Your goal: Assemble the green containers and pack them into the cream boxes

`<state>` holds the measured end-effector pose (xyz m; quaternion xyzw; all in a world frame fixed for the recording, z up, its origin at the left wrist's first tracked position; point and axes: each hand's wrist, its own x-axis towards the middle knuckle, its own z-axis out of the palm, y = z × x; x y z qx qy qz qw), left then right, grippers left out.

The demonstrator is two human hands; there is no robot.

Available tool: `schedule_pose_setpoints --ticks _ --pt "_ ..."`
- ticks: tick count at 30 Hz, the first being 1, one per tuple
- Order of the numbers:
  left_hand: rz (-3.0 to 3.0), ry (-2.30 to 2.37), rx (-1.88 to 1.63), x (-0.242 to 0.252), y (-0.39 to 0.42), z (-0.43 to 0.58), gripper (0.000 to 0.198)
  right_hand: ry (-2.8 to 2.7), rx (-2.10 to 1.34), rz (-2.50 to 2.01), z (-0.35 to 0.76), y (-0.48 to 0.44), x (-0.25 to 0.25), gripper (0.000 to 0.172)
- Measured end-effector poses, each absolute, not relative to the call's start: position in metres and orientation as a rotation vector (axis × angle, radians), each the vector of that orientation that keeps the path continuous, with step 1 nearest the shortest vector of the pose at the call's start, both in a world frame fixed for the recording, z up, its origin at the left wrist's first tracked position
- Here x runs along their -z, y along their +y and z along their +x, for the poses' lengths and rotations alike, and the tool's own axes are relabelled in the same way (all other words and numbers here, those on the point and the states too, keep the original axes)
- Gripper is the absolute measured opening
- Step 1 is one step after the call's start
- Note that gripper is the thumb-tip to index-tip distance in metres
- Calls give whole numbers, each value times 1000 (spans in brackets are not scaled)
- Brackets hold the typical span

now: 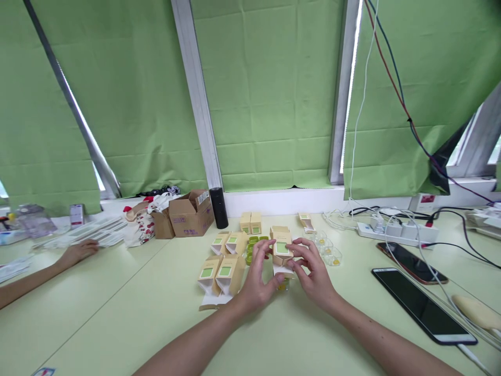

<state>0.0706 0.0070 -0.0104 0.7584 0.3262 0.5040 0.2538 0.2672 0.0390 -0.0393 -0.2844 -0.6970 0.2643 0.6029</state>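
Both hands hold a small tan box (282, 248) with a green window, its lower flap hanging open. My left hand (258, 279) grips the box's left side, fingers curled. On the right side, the fingers of my right hand (313, 271) press against it. A small clear item with something yellow (283, 285) shows just below the box, partly hidden. Left of my hands stand several similar open boxes (230, 271). Behind my left hand lie green pieces (250, 250). Clear round cups (332, 255) with yellow bits sit to the right.
Two closed boxes (250, 223) stand farther back, near a black cylinder (218, 208) and a cardboard carton (191, 214). At right lie phones (422, 303), a power strip (391, 234) and cables. Another person's hand (80, 251) rests at far left by white strips (97, 230).
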Motion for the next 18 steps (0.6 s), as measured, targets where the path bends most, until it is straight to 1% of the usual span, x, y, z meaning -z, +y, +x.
schedule_pose_setpoints --ticks 8,18 --pt "1983 885 -1409 14 12 69 62 -1682 -618 -605 271 35 36 33" --pt "1907 917 -1440 15 14 69 56 -1716 -620 -567 272 31 31 34"
